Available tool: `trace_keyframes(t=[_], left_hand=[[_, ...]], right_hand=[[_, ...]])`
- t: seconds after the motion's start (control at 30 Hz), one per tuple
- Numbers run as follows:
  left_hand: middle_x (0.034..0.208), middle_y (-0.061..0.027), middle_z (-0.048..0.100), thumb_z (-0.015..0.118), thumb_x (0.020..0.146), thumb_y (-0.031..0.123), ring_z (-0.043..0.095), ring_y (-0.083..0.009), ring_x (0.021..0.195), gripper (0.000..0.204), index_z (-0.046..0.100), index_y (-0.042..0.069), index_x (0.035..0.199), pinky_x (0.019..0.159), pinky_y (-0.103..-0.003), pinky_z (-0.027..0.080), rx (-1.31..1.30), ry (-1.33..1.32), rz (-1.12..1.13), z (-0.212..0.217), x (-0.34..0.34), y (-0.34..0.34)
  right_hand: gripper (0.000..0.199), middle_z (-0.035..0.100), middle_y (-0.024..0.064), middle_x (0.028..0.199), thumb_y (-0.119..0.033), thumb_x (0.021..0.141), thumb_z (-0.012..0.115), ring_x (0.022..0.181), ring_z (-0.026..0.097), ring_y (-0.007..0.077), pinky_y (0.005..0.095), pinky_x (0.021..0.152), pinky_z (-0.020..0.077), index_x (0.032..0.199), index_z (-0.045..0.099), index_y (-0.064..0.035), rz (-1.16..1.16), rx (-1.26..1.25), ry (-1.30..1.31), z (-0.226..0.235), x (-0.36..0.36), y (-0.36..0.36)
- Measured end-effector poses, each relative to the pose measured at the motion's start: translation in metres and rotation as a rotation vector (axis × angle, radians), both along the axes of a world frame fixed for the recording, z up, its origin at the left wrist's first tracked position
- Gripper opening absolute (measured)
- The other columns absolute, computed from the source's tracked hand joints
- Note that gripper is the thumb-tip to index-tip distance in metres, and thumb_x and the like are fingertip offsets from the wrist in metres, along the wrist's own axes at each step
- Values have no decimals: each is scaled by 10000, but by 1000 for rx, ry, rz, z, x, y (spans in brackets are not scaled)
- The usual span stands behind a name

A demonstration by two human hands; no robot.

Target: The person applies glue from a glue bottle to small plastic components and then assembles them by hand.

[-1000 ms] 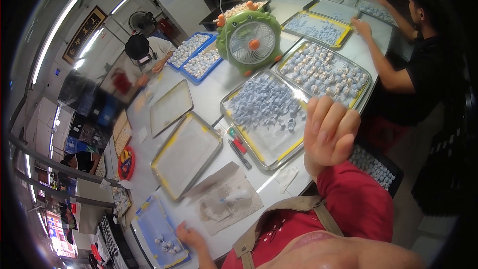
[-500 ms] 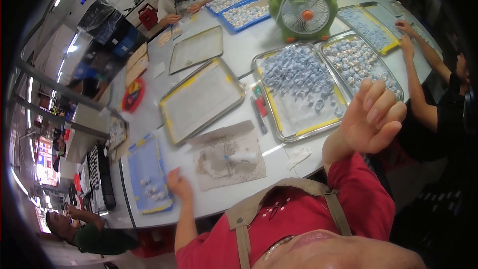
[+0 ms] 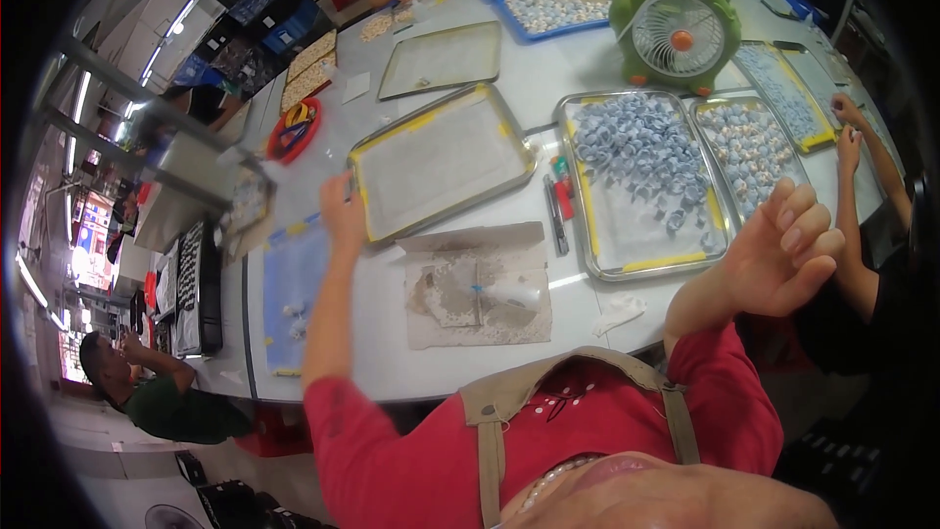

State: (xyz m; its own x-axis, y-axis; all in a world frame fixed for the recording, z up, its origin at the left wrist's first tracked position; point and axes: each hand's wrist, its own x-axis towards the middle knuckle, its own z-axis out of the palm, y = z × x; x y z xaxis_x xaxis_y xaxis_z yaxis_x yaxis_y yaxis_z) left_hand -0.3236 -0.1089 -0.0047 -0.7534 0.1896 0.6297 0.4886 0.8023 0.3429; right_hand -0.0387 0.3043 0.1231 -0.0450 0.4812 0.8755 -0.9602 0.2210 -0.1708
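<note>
My left hand [image 3: 342, 208] is at the left edge of a metal tray [image 3: 446, 159] lined with white paper and yellow tape. Its fingers stretch forward, somewhat blurred, and whether they touch the rim I cannot tell. Beside that forearm, partly covered by it, lies a blue tray [image 3: 291, 279] with a few small pale pieces. My right hand [image 3: 786, 247] is raised at the right with its fingers curled in, and nothing shows in it. Beyond it are a tray of pale blue petal-like pieces [image 3: 641, 142] and a tray of blue-and-white rounded pieces [image 3: 749, 145].
A stained cardboard sheet [image 3: 475, 323] bears a white nozzled bottle [image 3: 514, 292]. A black pen-like tool [image 3: 556, 217] lies between trays. Farther off stand a green fan [image 3: 676, 34], blue trays [image 3: 553, 10] and a red basket [image 3: 295, 129]. Co-workers' hands [image 3: 850, 127] work at the right and far side.
My left hand has moved forward from beside the blue tray to the metal tray's left edge. My right hand stays raised and curled. The whole view has shifted.
</note>
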Motion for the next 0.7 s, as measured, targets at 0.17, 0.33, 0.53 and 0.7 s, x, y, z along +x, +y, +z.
trace_keyframes(t=[0.17,0.33,0.53,0.7], left_hand=[[974,-180,573,560,748,113,540,-330,920,320,591,88,1066,814,-399,433,-91,-268,105,-10,-128,26],[987,-181,571,578,783,178,548,-339,933,299,591,115,1075,826,-392,437,-162,-238,144,-38,-185,61],[1040,-186,562,573,806,228,536,-349,997,305,584,134,1096,832,-409,437,-330,-522,180,-41,-219,79],[1050,-193,553,571,801,208,538,-363,976,328,576,140,1122,814,-430,442,-279,-291,87,-40,-252,113]], right_hand=[[305,440,1,693,-335,920,429,702,376,142,301,663,275,702,364,-130,-42,63,-56,-4,-7,0],[307,442,-11,702,-352,909,445,706,374,139,299,671,268,704,369,-137,-46,69,-60,-9,-15,0],[306,444,-18,714,-360,908,446,729,370,135,303,684,272,703,373,-146,-50,94,-149,-13,-26,2],[309,447,-27,721,-375,905,454,735,367,132,291,680,271,707,376,-150,-22,156,-186,-11,-34,-2]])
